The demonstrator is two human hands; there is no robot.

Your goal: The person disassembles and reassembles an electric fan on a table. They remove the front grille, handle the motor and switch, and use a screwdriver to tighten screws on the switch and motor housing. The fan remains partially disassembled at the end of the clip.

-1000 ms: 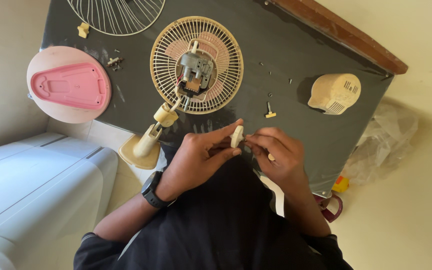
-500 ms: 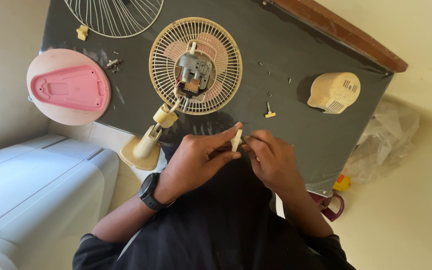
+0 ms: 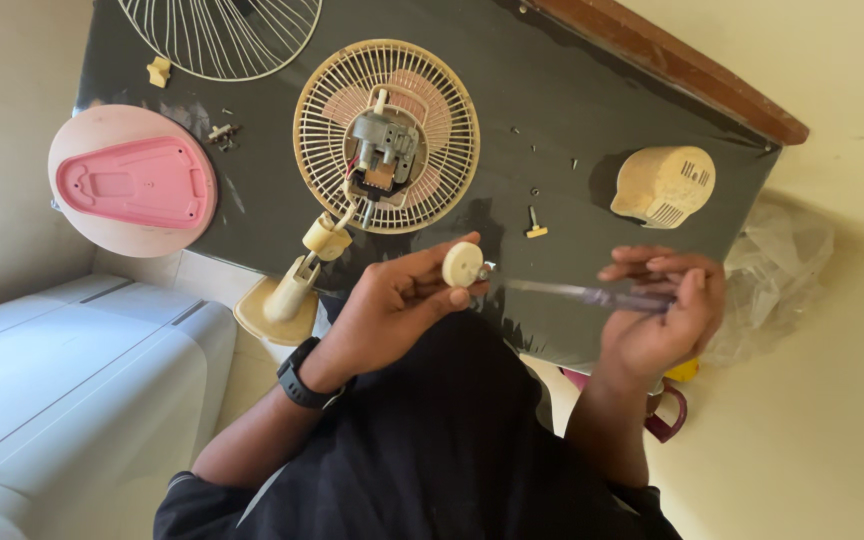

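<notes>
The left hand [image 3: 392,305] is pinching a small round cream knob [image 3: 463,264] between its thumb and fingers, closed snug around it. A black watch [image 3: 302,375] is sitting on that wrist. The right hand [image 3: 664,305] is curling around the handle of a thin screwdriver [image 3: 592,296], and the tool's tip is pointing at the knob, just about touching it. Both hands are hovering over the near edge of the dark counter [image 3: 572,110].

On the counter, a round cream fan grille [image 3: 327,120] is lying flat like a shallow dish, and the bare grey fan motor [image 3: 384,150] is sitting in the middle of it. A cream neck and stand [image 3: 297,285] is hanging off the grille toward the person. A pink fan base [image 3: 132,182] is lying upside down on the left. A white wire guard [image 3: 222,35] is resting at the far edge. A cream motor cover [image 3: 664,186] is lying on the right, open end turned away, so I cannot tell what is inside. A small yellow screw [image 3: 535,226] is lying near the grille. A clear plastic bag [image 3: 782,270] is crumpled past the counter's right end.
</notes>
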